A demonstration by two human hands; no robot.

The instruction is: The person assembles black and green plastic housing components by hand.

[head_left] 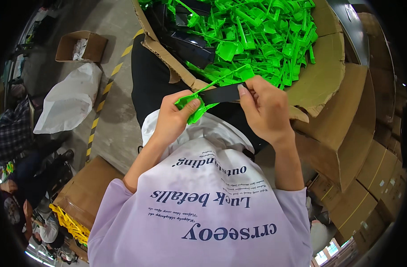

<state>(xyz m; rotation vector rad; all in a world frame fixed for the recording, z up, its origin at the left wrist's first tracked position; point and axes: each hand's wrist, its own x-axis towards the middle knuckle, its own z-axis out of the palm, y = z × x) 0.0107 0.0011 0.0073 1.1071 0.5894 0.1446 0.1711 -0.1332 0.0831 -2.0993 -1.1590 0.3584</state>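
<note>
My left hand grips a bright green moulded plastic part, thumb pressed over its face. A thin green arm of plastic reaches from there up and to the right. Between my hands runs a flat black plastic strip; its left end meets the green part, and whether the two are joined I cannot tell. My right hand pinches the strip's right end between thumb and fingers. Just beyond, a big torn cardboard box holds a heap of similar green parts, with black pieces at its left side.
On the floor to the left lie a white sack and a small carton, near yellow-black floor tape. Yellow parts show beside a carton at lower left. People sit far left. Stacked cartons stand right.
</note>
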